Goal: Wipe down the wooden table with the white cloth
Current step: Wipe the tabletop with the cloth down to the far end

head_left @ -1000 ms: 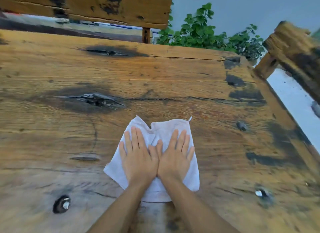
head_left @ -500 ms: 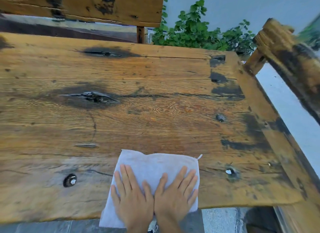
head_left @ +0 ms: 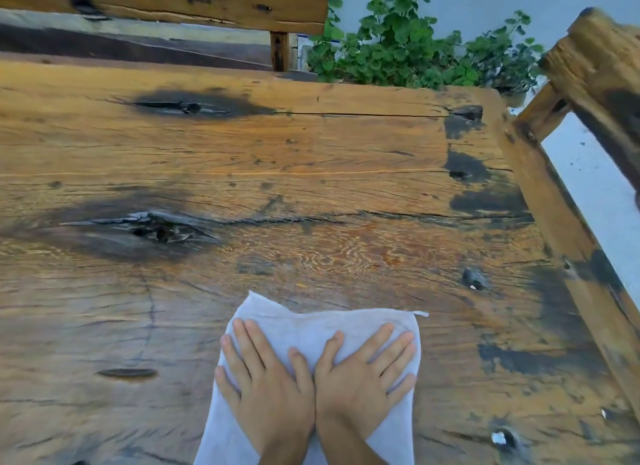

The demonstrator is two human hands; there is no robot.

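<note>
Both palms flat, fingers spread wide: left hand (head_left: 268, 385) and right hand (head_left: 360, 378) side by side, thumbs touching, pressing the white cloth (head_left: 311, 329) underneath them onto the wooden worktop (head_left: 311, 194).

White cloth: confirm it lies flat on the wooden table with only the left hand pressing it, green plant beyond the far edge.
Not quite. Both hands press the white cloth: the left hand and the right hand lie palms down, side by side, as the head view shows. The rest holds: cloth flat on the wooden table, green plant beyond its far edge.
</note>
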